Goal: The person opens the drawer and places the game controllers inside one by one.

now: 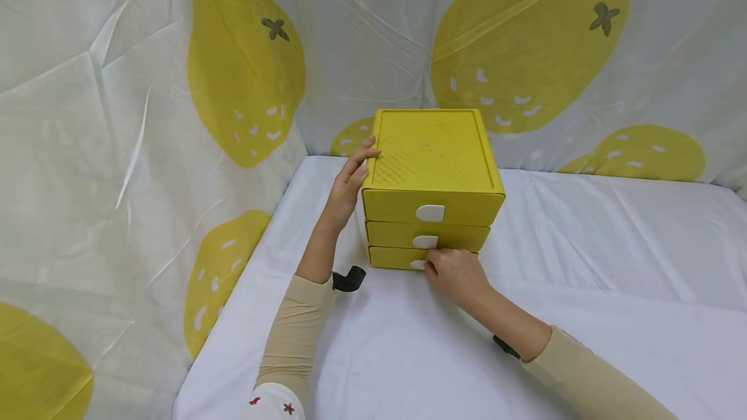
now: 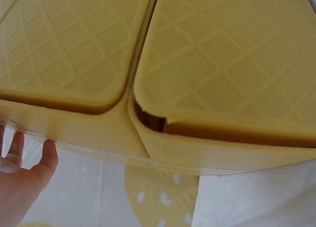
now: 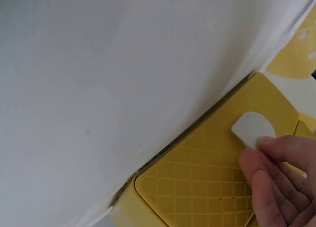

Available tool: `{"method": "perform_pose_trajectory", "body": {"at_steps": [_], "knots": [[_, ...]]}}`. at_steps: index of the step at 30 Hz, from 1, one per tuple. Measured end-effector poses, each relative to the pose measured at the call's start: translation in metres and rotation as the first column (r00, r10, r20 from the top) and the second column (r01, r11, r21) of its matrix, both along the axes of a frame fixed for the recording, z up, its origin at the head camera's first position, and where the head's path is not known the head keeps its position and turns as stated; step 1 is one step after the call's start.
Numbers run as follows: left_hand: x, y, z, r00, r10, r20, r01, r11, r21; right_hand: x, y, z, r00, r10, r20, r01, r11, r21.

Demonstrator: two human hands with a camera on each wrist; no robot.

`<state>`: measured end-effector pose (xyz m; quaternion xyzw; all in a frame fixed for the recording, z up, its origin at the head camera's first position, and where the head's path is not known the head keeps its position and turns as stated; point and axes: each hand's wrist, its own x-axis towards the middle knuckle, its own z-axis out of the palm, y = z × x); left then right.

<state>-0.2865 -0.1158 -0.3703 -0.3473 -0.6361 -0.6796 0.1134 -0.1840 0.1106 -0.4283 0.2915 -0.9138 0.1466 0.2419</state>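
Note:
A yellow three-drawer box (image 1: 434, 148) with a grid-patterned surface stands on the white cloth. Each drawer front carries a white tab handle. My left hand (image 1: 348, 186) rests along the box's upper left side, its fingertips at the top edge. In the left wrist view, the left fingers (image 2: 48, 155) lie against the yellow wall, and a narrow gap shows around one drawer front. My right hand (image 1: 458, 274) is at the bottom drawer, which sits closed in the stack. Thumb and index finger pinch its white handle (image 3: 254, 128) in the right wrist view.
White cloth (image 1: 408, 342) covers the table. Behind and to the left hangs a pale curtain (image 1: 362, 37) printed with large yellow lemons, close to the back of the box. Black wrist-mounted pieces (image 1: 349, 279) show by both forearms.

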Motion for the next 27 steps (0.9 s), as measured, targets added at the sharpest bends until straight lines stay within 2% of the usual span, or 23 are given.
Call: {"method": "perform_pose_trajectory", "body": {"at_steps": [10, 12, 15, 18, 22, 24, 27], "knots": [[0.001, 0.002, -0.001, 1.0, -0.004, 0.016, 0.004, 1.0, 0.003, 0.003, 0.003, 0.0, 1.0, 0.002, -0.005, -0.002, 1.0, 0.004], [0.0, 0.003, -0.002, 1.0, -0.008, 0.018, 0.008, 1.0, 0.001, 0.005, 0.005, 0.001, 1.0, -0.001, 0.028, 0.001, 1.0, -0.004], [-0.002, 0.003, -0.004, 1.0, -0.007, 0.021, 0.007, 1.0, -0.009, 0.01, 0.012, 0.007, 0.993, 0.002, 0.121, 0.001, 1.0, -0.025], [-0.003, -0.001, -0.004, 0.999, -0.007, 0.032, 0.007, 1.0, -0.018, 0.017, 0.026, 0.019, 0.959, 0.032, 0.281, -0.008, 0.996, -0.084], [0.003, -0.013, 0.0, 0.998, 0.009, 0.055, -0.005, 0.998, -0.067, 0.031, 0.055, 0.038, 0.873, 0.123, 0.473, -0.02, 0.976, -0.216], [0.009, -0.02, 0.005, 0.998, 0.022, 0.06, -0.015, 0.993, -0.115, 0.038, 0.072, 0.045, 0.847, 0.191, 0.496, -0.057, 0.96, -0.273], [0.021, -0.031, 0.015, 0.999, 0.038, 0.026, -0.033, 0.98, -0.195, 0.049, 0.097, 0.056, 0.827, 0.304, 0.472, -0.164, 0.935, -0.315]]}}
